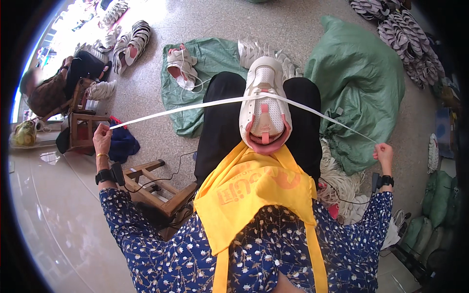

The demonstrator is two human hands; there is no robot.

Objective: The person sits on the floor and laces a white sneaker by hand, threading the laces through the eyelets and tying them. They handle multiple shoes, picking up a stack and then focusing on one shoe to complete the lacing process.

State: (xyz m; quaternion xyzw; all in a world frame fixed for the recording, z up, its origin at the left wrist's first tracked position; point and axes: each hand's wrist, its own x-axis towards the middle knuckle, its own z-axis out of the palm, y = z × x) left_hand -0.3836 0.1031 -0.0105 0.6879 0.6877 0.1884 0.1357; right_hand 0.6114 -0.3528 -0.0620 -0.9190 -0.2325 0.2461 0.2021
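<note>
A white sneaker [264, 93] with a pink lining rests between my knees, its toe pointing away from me. One white shoelace [205, 103] passes through its eyelets near the tongue and stretches out to both sides. Far out on the left, my left hand [102, 138] pinches one end of the lace. My right hand [384, 152] is closed on the other end, out on the right. Both halves of the lace look nearly straight. A yellow apron [254, 195] covers my lap behind the shoe.
Another sneaker [181, 67] lies on a green sheet [215, 53] ahead. A big green sack [356, 73] stands front right, with a heap of white laces [337, 168] beside my right leg. Wooden stool [161, 188] at left; a seated person [49, 93] beyond. Stacked shoes [410, 44] far right.
</note>
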